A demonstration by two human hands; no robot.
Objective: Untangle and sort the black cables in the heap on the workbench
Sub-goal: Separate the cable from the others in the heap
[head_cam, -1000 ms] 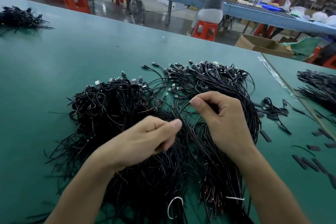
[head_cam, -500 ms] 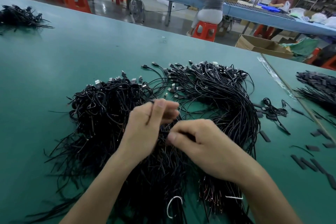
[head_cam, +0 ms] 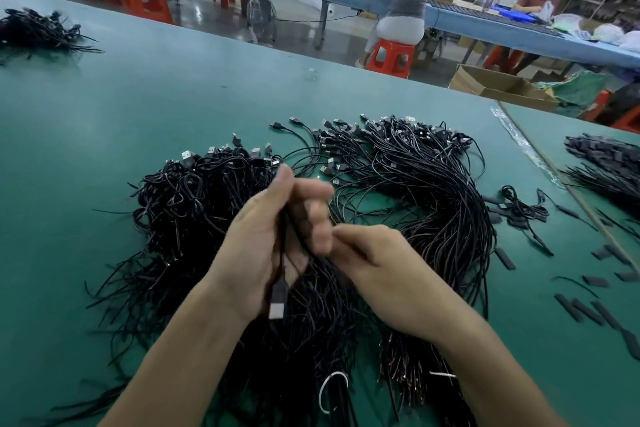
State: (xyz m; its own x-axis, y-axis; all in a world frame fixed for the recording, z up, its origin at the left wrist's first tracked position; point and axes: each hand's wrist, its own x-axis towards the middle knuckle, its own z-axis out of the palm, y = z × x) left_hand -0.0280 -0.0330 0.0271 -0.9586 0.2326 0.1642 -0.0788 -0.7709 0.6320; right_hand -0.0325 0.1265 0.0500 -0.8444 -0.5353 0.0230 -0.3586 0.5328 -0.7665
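A big heap of black cables (head_cam: 194, 218) with USB plugs covers the green workbench (head_cam: 104, 121) in front of me. A second, more combed bundle (head_cam: 433, 204) curves along its right side. My left hand (head_cam: 263, 246) is raised above the heap with its fingers curled round one black cable (head_cam: 282, 239), whose USB plug (head_cam: 276, 302) hangs down at the heel of the palm. My right hand (head_cam: 384, 274) is just to the right, its fingertips pinching the same cable close to the left fingers. The fingers are blurred.
Another cable pile (head_cam: 38, 31) lies at the far left. Short black sleeve pieces (head_cam: 581, 308) are scattered on the right, beside a further pile of cables (head_cam: 609, 166). White ties (head_cam: 329, 392) show near the front edge. People sit at a blue bench behind.
My left hand has risen and turned palm inward, drawing a cable out so its USB plug now dangles below the palm. My right hand stayed low and moved up against the left fingers.
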